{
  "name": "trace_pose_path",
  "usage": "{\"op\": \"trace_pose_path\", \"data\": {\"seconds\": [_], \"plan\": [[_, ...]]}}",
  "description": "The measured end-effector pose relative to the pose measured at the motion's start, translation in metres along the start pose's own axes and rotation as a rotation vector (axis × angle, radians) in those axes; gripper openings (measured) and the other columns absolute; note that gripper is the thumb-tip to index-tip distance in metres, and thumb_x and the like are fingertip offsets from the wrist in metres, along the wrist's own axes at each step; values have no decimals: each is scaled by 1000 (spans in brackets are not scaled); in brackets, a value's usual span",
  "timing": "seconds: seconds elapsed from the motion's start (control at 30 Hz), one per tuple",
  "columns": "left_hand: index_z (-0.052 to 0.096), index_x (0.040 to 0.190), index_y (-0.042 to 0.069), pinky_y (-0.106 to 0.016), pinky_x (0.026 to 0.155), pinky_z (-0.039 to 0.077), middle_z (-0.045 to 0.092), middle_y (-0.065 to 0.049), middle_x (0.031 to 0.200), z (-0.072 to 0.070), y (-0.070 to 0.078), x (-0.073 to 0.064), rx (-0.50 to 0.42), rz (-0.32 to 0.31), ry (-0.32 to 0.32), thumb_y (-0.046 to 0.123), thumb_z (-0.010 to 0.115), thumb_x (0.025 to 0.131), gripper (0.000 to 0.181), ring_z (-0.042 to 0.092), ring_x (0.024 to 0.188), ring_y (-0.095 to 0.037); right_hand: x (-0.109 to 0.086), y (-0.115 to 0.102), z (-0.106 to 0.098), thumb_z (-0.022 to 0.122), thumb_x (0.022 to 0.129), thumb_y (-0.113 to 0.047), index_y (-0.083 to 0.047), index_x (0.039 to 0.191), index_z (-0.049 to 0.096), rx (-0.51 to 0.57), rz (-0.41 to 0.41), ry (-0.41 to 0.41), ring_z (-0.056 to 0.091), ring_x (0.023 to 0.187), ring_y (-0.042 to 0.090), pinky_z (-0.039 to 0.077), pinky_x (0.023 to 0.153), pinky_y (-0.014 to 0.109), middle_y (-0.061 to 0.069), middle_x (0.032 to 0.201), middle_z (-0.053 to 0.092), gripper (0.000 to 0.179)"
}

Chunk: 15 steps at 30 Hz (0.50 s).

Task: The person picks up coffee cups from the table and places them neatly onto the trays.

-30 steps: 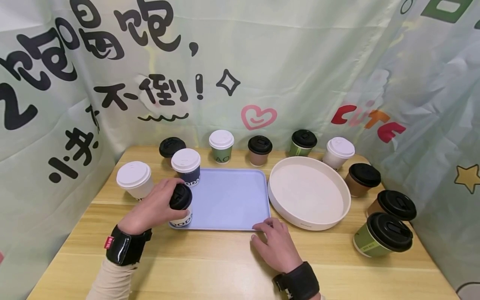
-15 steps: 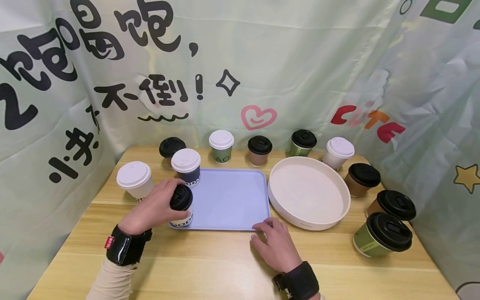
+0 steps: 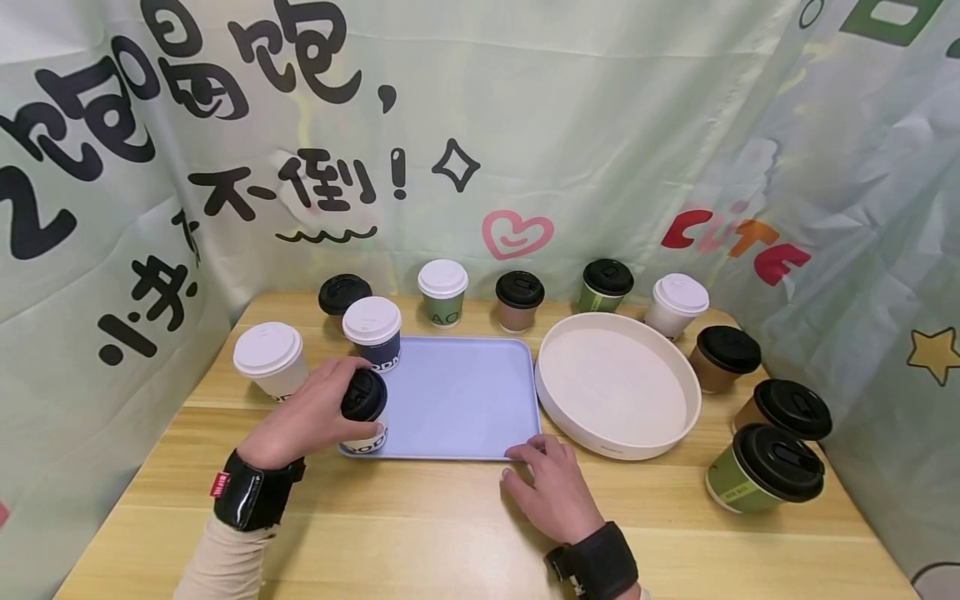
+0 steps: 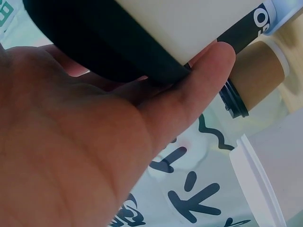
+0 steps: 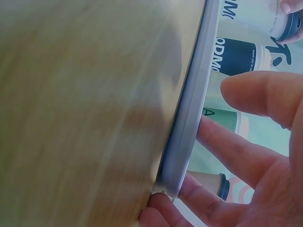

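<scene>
In the head view, my left hand [image 3: 318, 412] grips a white paper cup with a black lid [image 3: 365, 396] upright at the near left corner of the lavender tray [image 3: 465, 400]. The left wrist view shows fingers [image 4: 208, 75] wrapped round the lid and upper wall of that cup. Just behind it on the tray stands a navy cup with a white lid [image 3: 372, 332]. My right hand [image 3: 551, 492] rests with its fingertips against the tray's near right corner. In the right wrist view its thumb [image 5: 260, 92] is held away from the rim.
A round cream tray [image 3: 618, 392] sits right of the lavender one. A white cup [image 3: 270, 362] stands at the left, by my left hand. Several lidded cups line the table's back and right side, including a green cup [image 3: 765, 471] near the right edge. Printed cloth hangs behind.
The gripped cup has shifted very slightly to the right with my left hand still round it. My right hand stays at the tray's corner.
</scene>
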<state>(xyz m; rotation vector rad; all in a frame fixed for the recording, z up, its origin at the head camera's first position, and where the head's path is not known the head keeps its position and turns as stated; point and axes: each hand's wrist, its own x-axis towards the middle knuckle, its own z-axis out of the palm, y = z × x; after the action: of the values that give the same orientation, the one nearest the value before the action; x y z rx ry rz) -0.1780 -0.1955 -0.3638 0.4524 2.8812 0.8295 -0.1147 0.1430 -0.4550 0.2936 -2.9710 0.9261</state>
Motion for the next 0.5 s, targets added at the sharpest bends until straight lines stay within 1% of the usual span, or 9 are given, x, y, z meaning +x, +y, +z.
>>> {"op": "trace_pose_path", "data": {"seconds": [0.17, 0.4, 0.5], "plan": [[47, 146, 3, -55, 98, 47, 50, -23, 142, 1, 0, 1, 0, 10, 1, 41, 88, 80, 87, 52, 120, -37, 0, 0, 0, 69, 95, -27, -13, 111, 77, 1, 6, -6, 50, 117, 38, 43, 98, 54, 15, 122, 60, 23], [47, 146, 3, -55, 99, 47, 50, -23, 142, 0, 1, 0, -6, 15, 7, 42, 88, 80, 88, 51, 120, -36, 0, 0, 0, 69, 95, -27, -13, 111, 77, 2, 1, -3, 51, 116, 38, 43, 98, 53, 14, 120, 60, 23], [47, 146, 3, -55, 99, 47, 50, -23, 143, 0, 1, 0, -5, 17, 8, 40, 88, 80, 86, 51, 120, -36, 0, 0, 0, 68, 95, -27, -13, 111, 77, 1, 2, -6, 50, 116, 38, 43, 98, 53, 14, 121, 60, 23]]}}
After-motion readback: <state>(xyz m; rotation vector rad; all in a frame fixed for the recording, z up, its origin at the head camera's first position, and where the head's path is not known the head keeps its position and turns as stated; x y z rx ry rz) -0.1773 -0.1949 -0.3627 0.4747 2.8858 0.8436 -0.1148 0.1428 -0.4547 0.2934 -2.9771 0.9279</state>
